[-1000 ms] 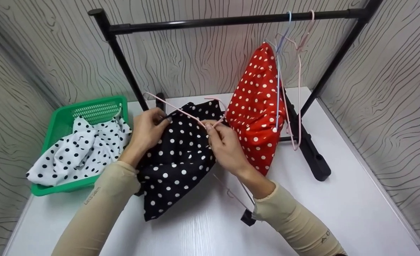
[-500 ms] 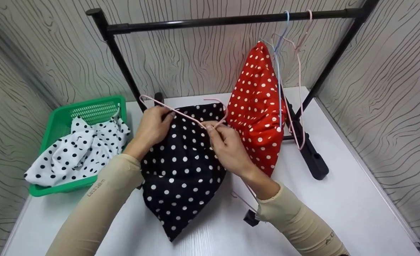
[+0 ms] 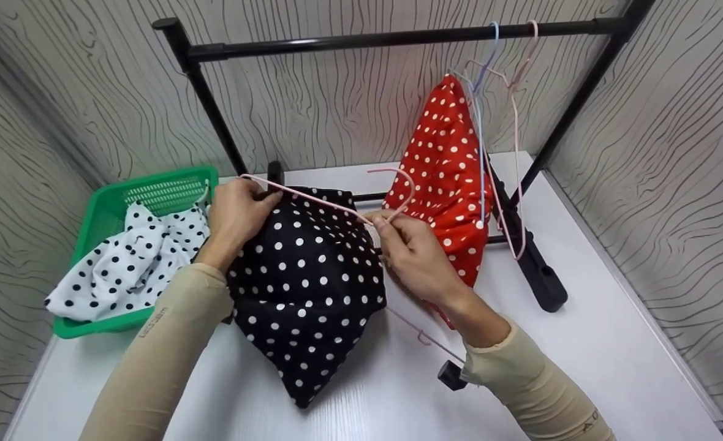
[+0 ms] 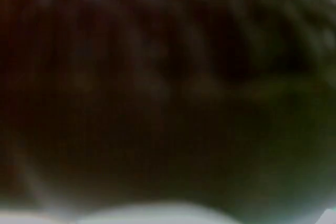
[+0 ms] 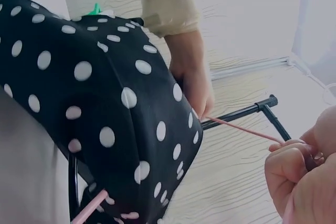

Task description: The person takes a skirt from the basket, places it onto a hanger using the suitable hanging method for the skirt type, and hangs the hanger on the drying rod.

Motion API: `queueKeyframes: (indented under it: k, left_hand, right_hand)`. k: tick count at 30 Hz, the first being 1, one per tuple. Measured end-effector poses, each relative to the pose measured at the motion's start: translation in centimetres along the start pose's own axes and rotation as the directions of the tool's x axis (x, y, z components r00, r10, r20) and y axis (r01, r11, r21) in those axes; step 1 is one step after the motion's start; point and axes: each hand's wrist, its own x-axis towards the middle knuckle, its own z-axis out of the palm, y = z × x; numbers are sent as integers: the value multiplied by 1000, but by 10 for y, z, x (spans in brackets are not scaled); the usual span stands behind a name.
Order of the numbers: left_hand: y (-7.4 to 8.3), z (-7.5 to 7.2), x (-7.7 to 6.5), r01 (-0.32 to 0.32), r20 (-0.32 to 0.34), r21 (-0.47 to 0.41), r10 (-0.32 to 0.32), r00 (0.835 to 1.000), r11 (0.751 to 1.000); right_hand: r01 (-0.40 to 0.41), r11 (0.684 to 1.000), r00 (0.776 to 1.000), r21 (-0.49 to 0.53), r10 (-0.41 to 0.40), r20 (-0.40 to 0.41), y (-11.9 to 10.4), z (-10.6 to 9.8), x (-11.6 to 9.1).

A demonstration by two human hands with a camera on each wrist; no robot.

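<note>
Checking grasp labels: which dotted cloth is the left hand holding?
The black cloth, pinched at its edge by the left hand. The white cloth lies in the basket; the red cloth hangs from the rack.

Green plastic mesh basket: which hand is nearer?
Left. The left hand is close beside the green plastic mesh basket, pinching black white-dotted cloth; the right hand is farther away, beyond that cloth, pinching a pink wire hanger.

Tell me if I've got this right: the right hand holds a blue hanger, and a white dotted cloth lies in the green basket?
Not quite: the hanger in the right hand is pink, as the head view shows. The white dotted cloth does lie in the green basket.
</note>
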Motion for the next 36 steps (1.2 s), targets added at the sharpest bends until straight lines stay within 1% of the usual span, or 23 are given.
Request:
queueKeyframes:
  k: [2, 4, 6, 8, 10, 12, 15, 17, 18, 21, 23, 25, 27, 30, 34, 36]
  left_hand:
    - [1, 0, -2, -24, -27, -70, 22, 999, 997]
    - [3, 0, -4, -50, -48, -146, 44, 998, 988]
    - [6, 0, -6, -66, -41, -209, 59, 997, 976]
    - [7, 1, -7, -71, -31, -238, 65, 997, 969]
    - [6, 2, -5, -79, -38, -230, 72, 997, 970]
    - [1, 2, -3, -71, -58, -205, 61, 996, 976]
    - [-7, 0, 1, -34, -108, -136, 19, 994, 990]
    - [-11, -1, 3, 0, -126, -106, -13, 992, 994]
    - [-12, -2, 3, 6, -134, -95, -19, 991, 995]
    - [-13, -3, 3, -12, -144, -98, -2, 990, 995]
    - [-14, -4, 3, -46, -134, -130, 28, 991, 990]
    - [-14, -7, 4, -80, -109, -164, 63, 992, 983]
    - [-15, -10, 5, -103, -72, -199, 91, 993, 975]
    - [-15, -14, 5, -135, -9, -241, 137, 991, 961]
    - [-13, -20, 4, -152, 59, -306, 178, 982, 940]
    - [-12, -22, 4, -149, 86, -323, 185, 979, 935]
  right_hand:
    - [7, 1000, 1000, -21, -7, -7, 1, -2, -1]
    - [12, 1000, 1000, -26, -12, -16, 3, -4, -1]
    - [13, 1000, 1000, -26, -13, -19, 5, -4, 0]
    - [9, 1000, 1000, -22, -9, -18, 6, -5, 0]
    - [2, 1000, 1000, -14, -2, -20, 7, -6, -1]
    - [0, 1000, 1000, -13, 0, -19, 6, -8, -1]
    - [-4, 1000, 1000, -11, 3, -15, 3, -12, -2]
    - [-5, 1000, 1000, -12, 5, -4, 1, -14, -3]
    - [-3, 1000, 1000, -13, 3, 2, 0, -16, -3]
    - [8, 1000, 1000, -15, -8, 11, -1, -20, -4]
    - [23, 1000, 1000, -11, -23, 13, -1, -23, -3]
    - [36, 999, 999, -1, -36, 8, 0, -26, -1]
    - [48, 999, 999, 9, -48, 0, 1, -29, 3]
    - [75, 997, 997, 7, -74, -37, 4, -34, 8]
    - [117, 993, 988, -31, -119, -97, 5, -40, 17]
    - [128, 991, 985, -46, -133, -109, 4, -43, 20]
